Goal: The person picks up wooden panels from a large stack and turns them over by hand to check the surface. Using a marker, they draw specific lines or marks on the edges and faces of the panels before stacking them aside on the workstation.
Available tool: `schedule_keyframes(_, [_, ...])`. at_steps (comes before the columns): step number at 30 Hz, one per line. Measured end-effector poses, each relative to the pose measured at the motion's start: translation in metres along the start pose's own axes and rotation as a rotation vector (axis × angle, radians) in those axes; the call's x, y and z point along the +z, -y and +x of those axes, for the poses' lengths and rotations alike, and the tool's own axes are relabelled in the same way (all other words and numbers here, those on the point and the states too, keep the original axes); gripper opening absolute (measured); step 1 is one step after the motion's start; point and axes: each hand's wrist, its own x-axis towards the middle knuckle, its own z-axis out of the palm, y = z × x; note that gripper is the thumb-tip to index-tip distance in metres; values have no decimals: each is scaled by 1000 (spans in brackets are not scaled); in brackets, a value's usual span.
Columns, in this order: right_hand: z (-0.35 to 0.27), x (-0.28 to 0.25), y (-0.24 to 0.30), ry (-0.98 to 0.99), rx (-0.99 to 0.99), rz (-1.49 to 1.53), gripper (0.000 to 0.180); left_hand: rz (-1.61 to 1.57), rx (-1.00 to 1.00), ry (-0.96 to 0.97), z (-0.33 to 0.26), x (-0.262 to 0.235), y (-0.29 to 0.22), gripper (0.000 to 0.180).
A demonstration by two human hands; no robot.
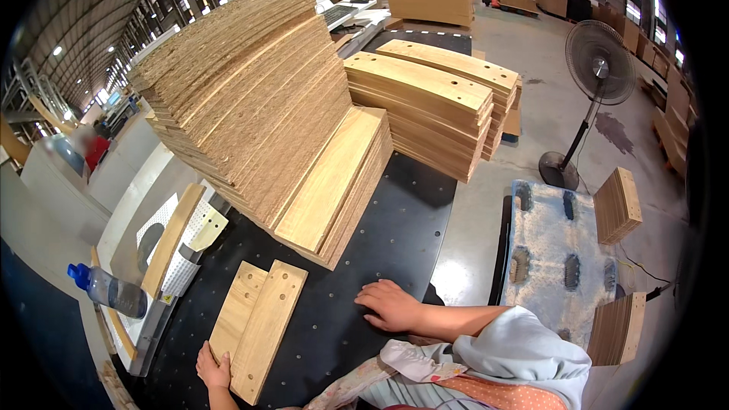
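Observation:
Two short wooden boards [258, 323] with drilled holes lie side by side on the black perforated table [387, 243]. My left hand [213, 368] grips the near end of the left board. My right hand [391, 305] rests flat on the table, fingers spread, to the right of the boards and holding nothing. Behind the boards, a low stack of similar boards [334, 186] leans against a tall stack of chipboard strips [243, 91].
More stacked boards [425, 106] stand at the back of the table. A water bottle [110, 291] lies at left beside a machine fence. To the right are a grey pallet [558, 258] with small board stacks and a standing fan [596, 76].

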Motion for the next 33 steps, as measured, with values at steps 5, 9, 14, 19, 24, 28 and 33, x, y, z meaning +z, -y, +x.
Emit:
schedule_keyframes(5, [0,1,-8,-12,43,90,38,36,64,-36,7,0,12,69])
schedule_keyframes(9, [6,0,1,91,18,25,36,122,86,-20,1,-13,-2,62])
schedule_keyframes(14, [2,-3,-3,164,32,41,38,101,104,-25,-2,-23,-17,60])
schedule_keyframes(19, [4,-6,-6,175,-9,76,37,92,71,-22,-4,-21,-14,60])
schedule_keyframes(24, [4,-3,0,143,-5,28,38,82,76,-25,-5,-22,-13,58])
schedule_keyframes(28, [7,3,-3,10,20,76,36,62,85,-10,-1,-25,-8,58])
schedule_keyframes(33, [7,-1,1,-60,73,44,35,63,24,42,-3,-35,-24,59])
